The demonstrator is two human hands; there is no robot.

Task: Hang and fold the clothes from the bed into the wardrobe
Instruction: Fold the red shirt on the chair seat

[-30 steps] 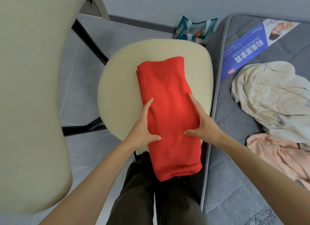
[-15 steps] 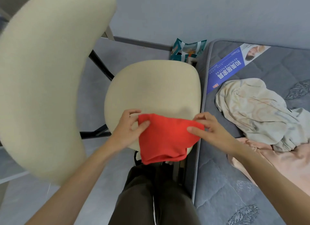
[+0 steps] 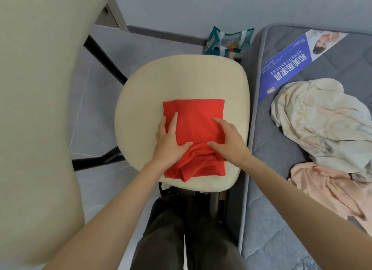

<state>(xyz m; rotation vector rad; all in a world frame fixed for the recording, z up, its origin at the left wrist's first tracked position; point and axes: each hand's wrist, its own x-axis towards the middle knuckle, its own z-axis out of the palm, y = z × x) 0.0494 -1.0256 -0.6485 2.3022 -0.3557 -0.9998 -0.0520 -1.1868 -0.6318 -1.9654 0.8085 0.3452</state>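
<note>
Grip not closed: left hand (image 3: 170, 141) and right hand (image 3: 229, 141) pressed flat, fingers straight, on folded red garment (image 3: 194, 113), laid on chair seat (image 3: 181, 78). Cloth judged soft, light, limp; best supported under both side edges.

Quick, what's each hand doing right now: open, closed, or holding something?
Left hand: open, pressing flat on the folded red garment.
Right hand: open, pressing flat on the same garment.
</note>
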